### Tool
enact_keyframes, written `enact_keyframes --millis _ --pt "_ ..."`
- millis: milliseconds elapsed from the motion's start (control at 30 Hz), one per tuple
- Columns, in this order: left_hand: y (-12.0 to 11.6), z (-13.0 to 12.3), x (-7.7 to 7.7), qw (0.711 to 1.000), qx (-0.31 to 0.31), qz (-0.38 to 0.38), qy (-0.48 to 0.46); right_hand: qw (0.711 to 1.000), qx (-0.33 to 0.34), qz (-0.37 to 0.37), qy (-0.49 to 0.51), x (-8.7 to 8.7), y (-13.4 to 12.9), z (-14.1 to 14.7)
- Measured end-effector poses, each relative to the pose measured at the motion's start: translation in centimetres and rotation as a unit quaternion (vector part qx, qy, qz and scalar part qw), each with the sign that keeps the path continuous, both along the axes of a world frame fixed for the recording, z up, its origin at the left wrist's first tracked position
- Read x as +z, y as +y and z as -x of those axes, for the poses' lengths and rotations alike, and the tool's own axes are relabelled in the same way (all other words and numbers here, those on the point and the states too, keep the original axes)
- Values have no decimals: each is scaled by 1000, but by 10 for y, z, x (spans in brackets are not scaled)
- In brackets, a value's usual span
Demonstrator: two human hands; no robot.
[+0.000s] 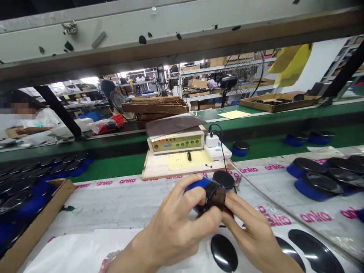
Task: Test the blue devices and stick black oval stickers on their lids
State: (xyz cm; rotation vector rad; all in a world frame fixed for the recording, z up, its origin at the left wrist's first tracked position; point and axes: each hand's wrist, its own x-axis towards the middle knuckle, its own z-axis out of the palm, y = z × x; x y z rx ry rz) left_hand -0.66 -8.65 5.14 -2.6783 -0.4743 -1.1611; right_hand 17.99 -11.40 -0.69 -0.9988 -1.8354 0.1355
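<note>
My left hand (173, 227) and my right hand (250, 231) both grip a blue round puck with a glossy black face (213, 195), tilted in front of me over the bench. Left fingers wrap its blue side, and right fingers press the black face's lower edge. Just beyond the hands lies a black round disc (223, 179). Below my wrists are loose glossy black oval pieces (224, 252) on a white sheet (79, 252), with a similar piece (314, 252) further right. The puck's underside is hidden by my fingers.
Blue-and-black pucks (315, 182) stand at the right, and more fill a cardboard tray (42, 227) at the left. Ahead stands a control box with red and green buttons (175, 141) on a wooden board. A co-worker (36, 121) sits beyond the green conveyor.
</note>
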Motion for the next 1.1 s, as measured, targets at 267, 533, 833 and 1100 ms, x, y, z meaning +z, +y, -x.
enact_keyframes --millis 267,533,833,1100 --pt "34 20 -17 924 150 337 103 975 -133 -67 -163 1 5 -15" --pt "65 41 -30 839 312 423 137 965 -261 21 5 19 18 -50" --pt "76 -92 -45 745 -27 653 -132 984 -179 -8 10 14 15 -47" --pt "36 -41 -8 608 -132 741 -255 997 -80 -8 17 23 -1 -32"
